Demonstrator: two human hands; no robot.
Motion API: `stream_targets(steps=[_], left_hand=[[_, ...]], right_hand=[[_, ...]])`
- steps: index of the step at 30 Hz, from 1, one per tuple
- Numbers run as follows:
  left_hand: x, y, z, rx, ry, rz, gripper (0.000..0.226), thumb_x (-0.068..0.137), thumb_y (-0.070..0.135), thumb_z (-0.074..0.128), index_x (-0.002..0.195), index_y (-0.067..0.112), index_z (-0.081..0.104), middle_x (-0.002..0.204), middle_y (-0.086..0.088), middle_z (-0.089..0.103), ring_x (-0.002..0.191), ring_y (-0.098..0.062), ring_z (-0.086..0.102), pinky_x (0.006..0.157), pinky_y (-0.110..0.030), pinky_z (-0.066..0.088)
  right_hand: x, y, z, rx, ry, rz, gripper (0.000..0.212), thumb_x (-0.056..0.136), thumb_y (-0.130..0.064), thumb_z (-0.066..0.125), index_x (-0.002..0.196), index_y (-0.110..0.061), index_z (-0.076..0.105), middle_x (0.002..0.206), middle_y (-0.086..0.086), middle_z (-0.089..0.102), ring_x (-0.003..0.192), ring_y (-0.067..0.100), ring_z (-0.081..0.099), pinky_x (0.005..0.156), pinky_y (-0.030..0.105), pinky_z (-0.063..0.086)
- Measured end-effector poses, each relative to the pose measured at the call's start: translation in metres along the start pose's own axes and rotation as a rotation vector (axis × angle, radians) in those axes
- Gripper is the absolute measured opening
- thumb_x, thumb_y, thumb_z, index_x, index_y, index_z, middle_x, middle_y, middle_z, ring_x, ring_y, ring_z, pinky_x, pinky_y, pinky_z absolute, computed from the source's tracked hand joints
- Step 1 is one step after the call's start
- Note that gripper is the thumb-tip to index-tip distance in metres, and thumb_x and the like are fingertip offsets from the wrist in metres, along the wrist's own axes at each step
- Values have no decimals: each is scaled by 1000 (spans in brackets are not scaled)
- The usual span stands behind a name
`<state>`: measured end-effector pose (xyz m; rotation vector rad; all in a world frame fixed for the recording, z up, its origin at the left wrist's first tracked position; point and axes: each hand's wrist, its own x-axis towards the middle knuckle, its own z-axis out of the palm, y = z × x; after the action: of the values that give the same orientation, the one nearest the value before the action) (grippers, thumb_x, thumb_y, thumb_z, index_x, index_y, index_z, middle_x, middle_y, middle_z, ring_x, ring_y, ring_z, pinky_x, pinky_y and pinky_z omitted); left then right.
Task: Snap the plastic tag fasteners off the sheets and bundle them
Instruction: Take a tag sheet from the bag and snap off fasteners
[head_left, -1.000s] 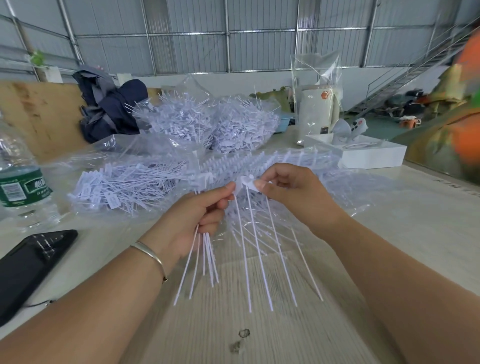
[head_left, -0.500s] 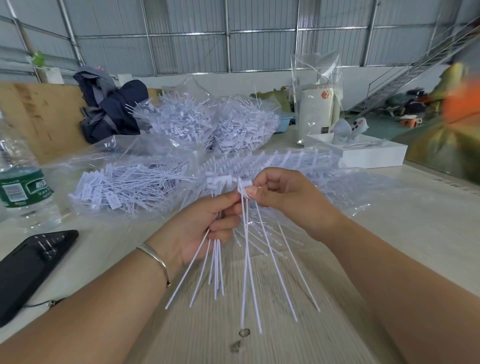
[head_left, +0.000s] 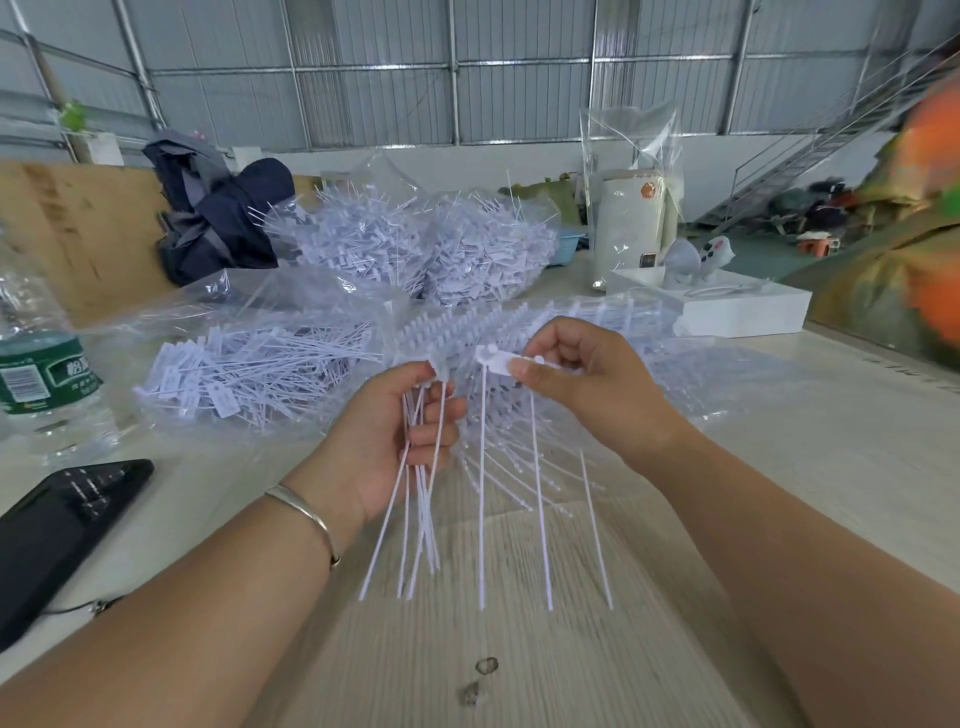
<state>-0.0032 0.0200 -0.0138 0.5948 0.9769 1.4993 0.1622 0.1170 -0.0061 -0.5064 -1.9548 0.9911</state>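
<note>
My left hand (head_left: 400, 441) grips a small bundle of loose white tag fasteners (head_left: 421, 499), their thin tails hanging down toward the table. My right hand (head_left: 587, 384) pinches the head end of a short strip of fasteners (head_left: 498, 361), with three long tails (head_left: 540, 499) dangling below it. The two hands are a little apart. Behind them lie white fastener sheets (head_left: 519, 322) inside clear plastic. A bag of snapped-off fasteners (head_left: 249, 374) lies to the left.
A water bottle (head_left: 41, 374) and a black phone (head_left: 57, 525) sit at the left. Two big bags of fasteners (head_left: 431, 249) stand at the back, beside a dark jacket (head_left: 218, 223). A white box (head_left: 737, 306) is at the right. Someone in orange moves at the far right (head_left: 930, 208).
My right hand pulled its strip to the right, away from my left hand. One more fastener now sits in my left hand's bundle, and the strip's tails hang more spread out.
</note>
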Motion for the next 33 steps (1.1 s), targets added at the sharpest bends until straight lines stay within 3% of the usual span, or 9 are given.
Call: stream_targets(steps=[3, 5, 8, 11, 14, 18, 20, 26, 33], left_hand=[[2, 0, -3, 40, 55, 34, 30, 96, 39, 50, 85, 12, 54, 52, 3, 44, 30, -3, 27, 27, -13, 18], [2, -1, -2, 113, 80, 90, 34, 84, 47, 63, 92, 14, 54, 57, 4, 45, 33, -3, 27, 28, -14, 19], [2, -2, -1, 181, 85, 129, 29, 71, 34, 73, 85, 17, 54, 58, 6, 46, 37, -2, 26, 29, -14, 19], [3, -2, -2, 145, 114, 123, 23, 70, 23, 71, 84, 17, 54, 59, 4, 48, 37, -3, 27, 28, -14, 19], [3, -1, -1, 106, 126, 110, 20, 73, 21, 70, 81, 15, 52, 62, 0, 51, 38, -5, 34, 28, -14, 22], [4, -2, -1, -47, 165, 128, 21, 91, 24, 63, 80, 9, 53, 63, -7, 57, 48, -13, 54, 37, -18, 43], [4, -4, 0, -11, 171, 144, 27, 93, 30, 61, 78, 10, 53, 61, -6, 57, 47, -13, 54, 41, -20, 46], [3, -7, 0, 217, 127, 141, 30, 98, 34, 51, 77, 13, 49, 50, 5, 37, 34, -5, 27, 32, -16, 25], [0, -6, 3, 278, 129, 218, 22, 60, 31, 81, 66, 20, 63, 54, 8, 27, 39, -4, 20, 34, -15, 21]], right_hand=[[0, -1, -1, -3, -2, 16, 11, 84, -13, 71, 87, -5, 64, 59, -3, 50, 54, 5, 44, 56, 12, 35], [0, -2, 0, -24, -2, 24, 8, 83, -10, 71, 86, -7, 64, 60, -2, 49, 52, 3, 44, 57, 10, 35], [-1, -1, 0, -90, 10, 20, 7, 81, -8, 69, 86, -12, 64, 61, -7, 51, 58, 5, 47, 62, 19, 39], [-1, -1, 0, -139, 14, 2, 8, 81, -9, 68, 85, -14, 64, 68, -2, 56, 66, 12, 53, 69, 30, 44], [-2, 0, 0, -163, 16, -16, 8, 79, -11, 69, 84, -16, 64, 70, -3, 57, 70, 16, 55, 67, 27, 43], [-2, 2, 1, -210, 10, -32, 11, 77, -12, 72, 83, -16, 64, 72, -1, 59, 74, 18, 57, 65, 26, 43], [-2, 3, 1, -225, 7, -35, 11, 76, -13, 74, 81, -17, 64, 77, 3, 62, 75, 16, 58, 68, 26, 45], [-2, 4, 3, -256, -12, -61, 10, 77, -17, 77, 78, -14, 67, 79, 6, 66, 76, 16, 57, 70, 27, 44], [-3, 1, 4, -243, -76, -71, 11, 78, -17, 77, 82, -12, 69, 79, 5, 67, 69, 7, 53, 64, 15, 40]])
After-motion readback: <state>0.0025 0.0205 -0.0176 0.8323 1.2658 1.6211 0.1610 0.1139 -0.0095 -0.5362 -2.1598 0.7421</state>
